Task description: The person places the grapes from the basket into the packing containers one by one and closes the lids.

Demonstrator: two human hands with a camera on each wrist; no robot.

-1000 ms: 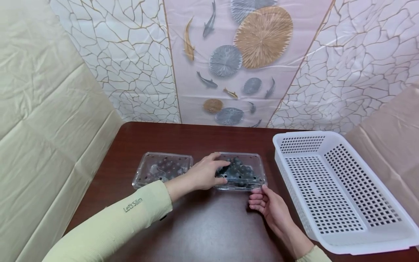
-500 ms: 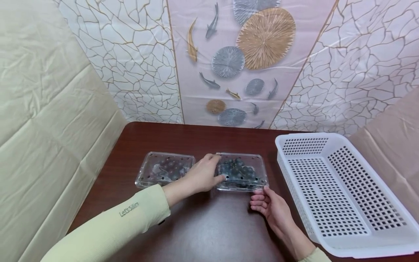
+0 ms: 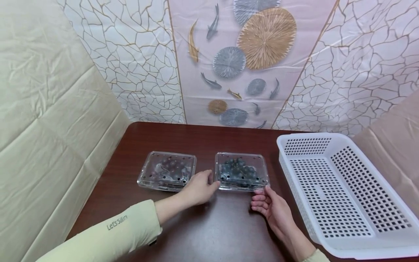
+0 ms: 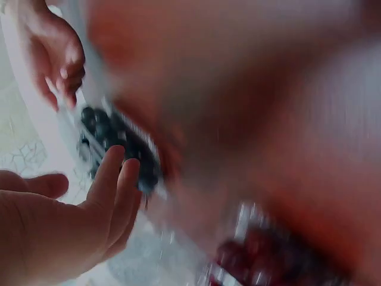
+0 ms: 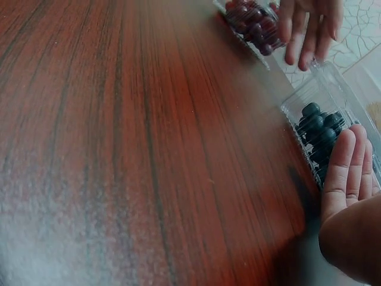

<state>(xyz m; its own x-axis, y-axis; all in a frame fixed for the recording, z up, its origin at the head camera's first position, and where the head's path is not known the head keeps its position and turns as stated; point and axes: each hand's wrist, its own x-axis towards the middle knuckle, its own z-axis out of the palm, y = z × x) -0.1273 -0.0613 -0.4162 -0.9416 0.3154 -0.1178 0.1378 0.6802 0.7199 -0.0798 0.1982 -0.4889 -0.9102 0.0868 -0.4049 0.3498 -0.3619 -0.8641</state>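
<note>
Two clear plastic fruit boxes with small holes in their lids lie on the table. The right box (image 3: 242, 155) holds dark blue-black grapes (image 3: 237, 169); inside the left box (image 3: 147, 165) are reddish-purple grapes (image 5: 253, 24). Between the two boxes, my left hand (image 3: 200, 187) is held with fingers apart and nothing in them, its fingertips beside the right box's left edge. My right hand (image 3: 275, 209) is at the front right corner of that same box, with its fingers (image 5: 342, 164) extended along the side in the right wrist view. The left wrist view is blurred.
A large white perforated basket (image 3: 314, 198) stands on the right, close to my right forearm. Patterned cloth (image 3: 209, 65) hangs behind the dark reddish-brown table (image 3: 203, 140), and a beige cloth wall (image 3: 59, 120) rises on the left.
My left hand has come off the right box's left side and moved down and left, toward the gap between the boxes. The right hand stays at the box's corner.
</note>
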